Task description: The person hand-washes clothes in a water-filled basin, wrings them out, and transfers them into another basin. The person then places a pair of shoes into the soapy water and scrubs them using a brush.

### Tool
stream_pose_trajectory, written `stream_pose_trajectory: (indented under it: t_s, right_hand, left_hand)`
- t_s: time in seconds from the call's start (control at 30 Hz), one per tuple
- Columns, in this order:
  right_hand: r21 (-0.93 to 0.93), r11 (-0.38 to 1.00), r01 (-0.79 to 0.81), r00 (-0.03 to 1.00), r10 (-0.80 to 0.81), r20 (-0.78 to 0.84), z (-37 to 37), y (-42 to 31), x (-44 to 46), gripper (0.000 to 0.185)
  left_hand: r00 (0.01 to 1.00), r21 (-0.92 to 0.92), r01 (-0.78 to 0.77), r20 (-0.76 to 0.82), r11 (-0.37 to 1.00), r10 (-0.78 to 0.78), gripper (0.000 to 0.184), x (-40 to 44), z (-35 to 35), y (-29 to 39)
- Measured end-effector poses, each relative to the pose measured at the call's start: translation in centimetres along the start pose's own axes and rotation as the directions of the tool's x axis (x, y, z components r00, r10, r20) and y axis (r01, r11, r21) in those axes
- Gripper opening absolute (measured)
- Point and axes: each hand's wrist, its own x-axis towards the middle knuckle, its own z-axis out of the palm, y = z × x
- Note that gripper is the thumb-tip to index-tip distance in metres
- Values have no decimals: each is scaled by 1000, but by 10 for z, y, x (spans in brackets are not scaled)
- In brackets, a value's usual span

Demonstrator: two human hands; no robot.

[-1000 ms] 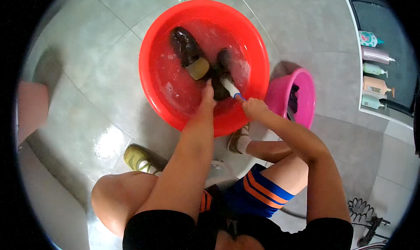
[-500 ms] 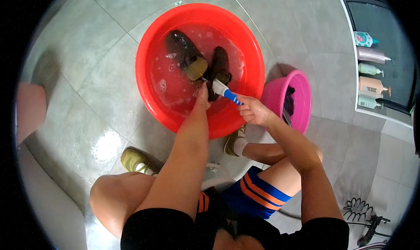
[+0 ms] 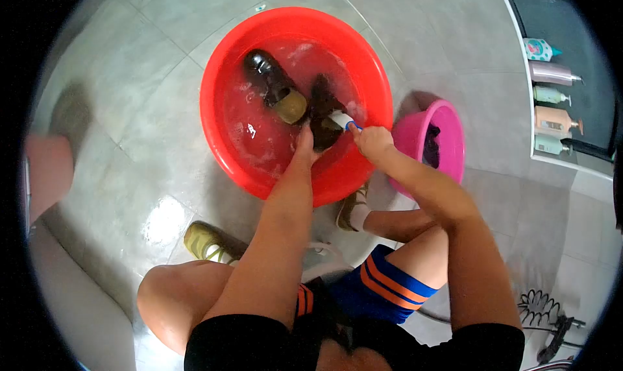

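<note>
A large red basin (image 3: 213,134) of sudsy water stands on the floor in front of me. Inside it, one dark shoe (image 3: 266,69) with a tan-olive inside lies half in the water at the left. My left hand (image 3: 305,142) grips a second dark shoe (image 3: 324,97) at its near end, the fingers partly hidden. A scrub brush (image 3: 340,119) with white bristles and a blue-and-white handle is in my right hand (image 3: 374,143), closed round the handle. Its bristles press against the opening of the second shoe.
A pink tub (image 3: 455,134) with dark cloth-like stuff (image 3: 431,147) stands to the right of the basin. Several pump bottles (image 3: 555,120) line a shelf at the right. A coiled hose (image 3: 540,307) is at the lower right. My feet in green shoes (image 3: 206,240) flank the basin's near side.
The brush has moved slightly right, and my right hand has shifted up and closer to its head. The second shoe has turned, with its opening facing up more.
</note>
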Motion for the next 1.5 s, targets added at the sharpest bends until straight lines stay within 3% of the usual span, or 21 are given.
stream_pose_trajectory:
  t_s: [0.1, 0.2, 0.3, 0.4, 0.47, 0.57, 0.77, 0.8, 0.9, 0.93, 1.0, 1.07, 1.1, 1.13, 1.17, 1.2, 1.23, 1.3, 1.4, 1.43, 1.5]
  right_hand:
    - [320, 944, 81, 991, -41, -130, 33, -18, 29, 50]
    - [595, 735, 327, 939, -180, -293, 26, -7, -10, 46]
    - [693, 713, 106, 985, 20, -171, -30, 20, -62, 43]
    - [672, 741, -17, 942, 237, -238, -53, 37, -93, 41]
    - [686, 722, 87, 905, 230, -357, -37, 59, -93, 41]
    - [694, 717, 63, 788, 391, -475, 4, 104, -54, 42]
    - [770, 603, -211, 675, 659, -331, 84, 177, 66, 51]
    - [786, 578, -220, 668, 677, -310, 85, 175, 75, 53]
    - [624, 730, -278, 449, 673, -587, 93, 163, 94, 55]
    - [665, 722, -190, 621, 613, -488, 38, 137, 48, 54]
    - [781, 612, 120, 445, 670, -594, 47, 102, 72, 49]
    - [812, 537, 229, 434, 691, -579, 53, 30, 88, 47]
    - [912, 326, 251, 656, 636, -408, 40, -5, 75, 55]
    - [953, -97, 286, 778, 605, -172, 40, -42, 76, 72]
    - [960, -197, 201, 802, 596, -45, 59, -77, 103, 92]
    - [843, -530, 92, 901, 404, 156, 49, -97, 93, 102]
    - [758, -652, 12, 979, 161, 124, 40, -102, 84, 103]
    - [521, -846, -113, 987, -35, 157, 37, -118, 101, 67]
    - [547, -831, -103, 977, 18, 212, 42, -115, 131, 44]
    - [602, -798, -25, 912, 229, 340, 18, -107, 112, 36]
    - [948, -300, 103, 747, 653, 126, 12, -88, 98, 25]
  left_hand:
    - [988, 61, -149, 45, 987, 147, 56, 24, -21, 5]
    - [989, 126, -93, -107, 988, 106, 54, 45, -33, 4]
    - [999, 37, -27, 25, 999, 27, 53, 30, -21, 4]
    - [976, -48, 55, 215, 997, -44, 53, 9, -14, 10]
    - [948, 14, 97, 302, 995, -97, 51, -3, -16, 19]
    - [954, -13, 187, 242, 982, -179, 50, -15, -14, 27]
    - [996, 91, -4, 94, 996, -5, 39, 26, -59, 33]
    - [997, 101, -53, -44, 993, 58, 38, 20, -58, 39]
    - [997, 172, -77, 19, 982, 75, 40, 31, -74, 59]
    - [995, 153, -85, -39, 985, 93, 40, 40, -84, 67]
    - [929, 96, -268, -239, 959, 284, 40, 0, -59, 68]
    - [858, 63, -406, -316, 912, 404, 44, -43, -35, 75]
    - [869, 28, -402, -304, 915, 390, 44, -38, -40, 81]
    - [879, -6, -399, -286, 917, 381, 44, -30, -47, 90]
    - [888, -40, -397, -267, 917, 374, 44, -26, -52, 96]
    - [870, -6, -431, -268, 903, 414, 50, -28, -53, 99]
    - [853, 30, -459, -265, 888, 450, 56, -31, -51, 101]
    - [819, 135, -466, -308, 875, 484, 56, -37, -50, 105]
    - [784, 271, -423, -369, 864, 500, 45, -44, -48, 124]
    - [753, 403, -426, -338, 810, 564, 51, -57, -47, 125]
    - [701, 639, -404, -244, 654, 671, 63, -77, -42, 125]
